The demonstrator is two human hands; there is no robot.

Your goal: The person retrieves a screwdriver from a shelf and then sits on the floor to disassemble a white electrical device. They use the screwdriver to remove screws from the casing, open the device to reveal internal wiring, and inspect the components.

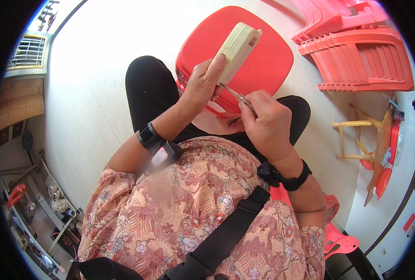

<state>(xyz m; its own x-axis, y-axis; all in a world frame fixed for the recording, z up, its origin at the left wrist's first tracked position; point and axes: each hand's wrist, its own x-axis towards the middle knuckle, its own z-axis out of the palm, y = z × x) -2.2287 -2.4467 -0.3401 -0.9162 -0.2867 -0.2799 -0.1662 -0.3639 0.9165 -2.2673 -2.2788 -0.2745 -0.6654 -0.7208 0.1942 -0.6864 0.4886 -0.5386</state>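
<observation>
My left hand (202, 86) is closed round a long pale cream plastic case (237, 50), its thumb along the near side. The case is tilted, its far end up and to the right, over a red plastic stool (270, 58). In my right hand (268, 119) is a screwdriver (237, 96) with a thin metal shaft and a see-through handle. Its tip meets the lower end of the case, close to my left fingers. The exact spot under the tip is too small to make out.
Stacked red plastic stools (361, 60) stand at the far right. Below them is a wooden folding chair or stool (380, 149) on its side. A shelf with odds and ends (39, 205) runs along the left edge, below a wooden cabinet (23, 102). My knees flank the red stool.
</observation>
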